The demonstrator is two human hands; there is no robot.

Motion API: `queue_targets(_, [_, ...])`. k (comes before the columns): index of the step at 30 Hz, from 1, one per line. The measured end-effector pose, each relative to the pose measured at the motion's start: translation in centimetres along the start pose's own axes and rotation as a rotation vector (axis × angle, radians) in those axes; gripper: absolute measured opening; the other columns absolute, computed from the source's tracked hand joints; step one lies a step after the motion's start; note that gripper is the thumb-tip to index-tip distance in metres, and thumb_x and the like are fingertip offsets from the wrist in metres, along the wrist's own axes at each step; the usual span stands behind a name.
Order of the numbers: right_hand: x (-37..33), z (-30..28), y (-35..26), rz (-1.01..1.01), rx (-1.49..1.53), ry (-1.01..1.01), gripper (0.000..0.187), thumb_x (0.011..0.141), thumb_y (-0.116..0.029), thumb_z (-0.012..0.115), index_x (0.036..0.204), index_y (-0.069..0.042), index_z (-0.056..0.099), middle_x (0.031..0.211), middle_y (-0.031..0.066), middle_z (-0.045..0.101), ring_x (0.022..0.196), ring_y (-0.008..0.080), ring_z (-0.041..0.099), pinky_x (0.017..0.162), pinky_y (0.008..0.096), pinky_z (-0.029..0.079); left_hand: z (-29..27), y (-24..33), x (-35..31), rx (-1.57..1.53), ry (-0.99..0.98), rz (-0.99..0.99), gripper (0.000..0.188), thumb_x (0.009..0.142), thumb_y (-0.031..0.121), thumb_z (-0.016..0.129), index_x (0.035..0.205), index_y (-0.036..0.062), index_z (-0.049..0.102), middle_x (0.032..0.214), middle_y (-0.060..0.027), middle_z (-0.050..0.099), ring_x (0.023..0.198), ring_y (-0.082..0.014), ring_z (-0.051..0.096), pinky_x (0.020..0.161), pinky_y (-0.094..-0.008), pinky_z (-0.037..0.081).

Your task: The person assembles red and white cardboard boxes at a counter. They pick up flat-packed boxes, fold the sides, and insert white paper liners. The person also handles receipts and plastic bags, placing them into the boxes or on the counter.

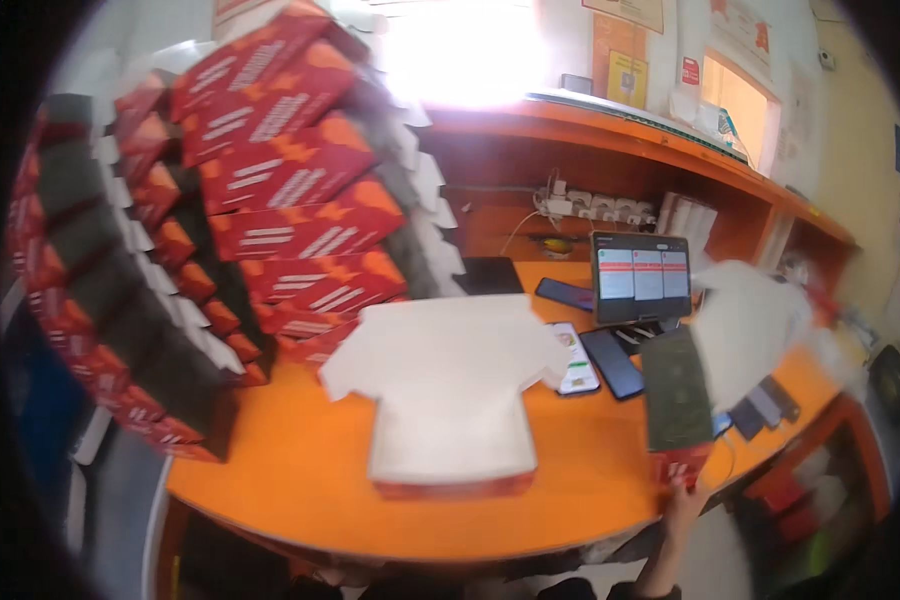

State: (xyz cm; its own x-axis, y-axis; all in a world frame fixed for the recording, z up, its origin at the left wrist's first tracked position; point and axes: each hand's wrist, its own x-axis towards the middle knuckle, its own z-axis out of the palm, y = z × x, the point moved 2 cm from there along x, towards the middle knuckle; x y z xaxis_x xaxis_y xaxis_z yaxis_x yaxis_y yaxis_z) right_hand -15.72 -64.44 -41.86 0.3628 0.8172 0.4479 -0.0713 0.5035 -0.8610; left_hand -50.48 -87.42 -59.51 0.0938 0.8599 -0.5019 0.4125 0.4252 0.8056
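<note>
At the right of the table, my right hand (683, 500) is closed on the near end of a red cardboard box (675, 400). A dark grey side of that box faces up, and its pale open lid (745, 325) spreads out to the right, blurred. A second cardboard box (452, 440) stands open at the middle front, its white inside showing. Its wide lid flap (445, 345) lies back towards the phones. My left hand is out of view.
Tall stacks of red and dark boxes (290, 190) lean at the left. A tablet (642, 278) stands behind several phones (613, 363) on the orange table (300, 490). Power sockets (600, 208) sit under the orange shelf (610, 125). More phones (763, 405) lie at the right edge.
</note>
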Motion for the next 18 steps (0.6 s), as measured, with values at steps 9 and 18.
queue_targets(9, [-3.9, 10.3, -11.0, -0.104, -0.247, -0.775, 0.024, 0.068, -0.019, 0.070, 0.070, 0.003, 0.061, 0.062, -0.0001, 0.054, 0.059, 0.0072, 0.048, 0.053, 0.0217, 0.037, -11.9, 18.1, -17.5, -0.397, 0.379, 1.080, 0.019, 0.083, 0.016, 0.050, 0.089, -0.0014, 0.055, 0.090, -0.0123, 0.058, 0.087, -0.0219, 0.055, 0.081, -0.0337, 0.041])
queue_targets(18, [-2.1, 13.6, -12.5, 0.001, -0.469, -1.087, 0.030, 0.067, -0.025, 0.071, 0.069, 0.004, 0.064, 0.058, 0.0027, 0.057, 0.054, 0.0073, 0.047, 0.052, 0.0231, 0.038, -13.7, 20.7, -9.1, 0.707, 0.784, 1.126, 0.028, 0.077, 0.030, 0.056, 0.085, 0.0034, 0.054, 0.089, -0.0125, 0.055, 0.087, -0.0286, 0.050, 0.082, -0.0363, 0.036])
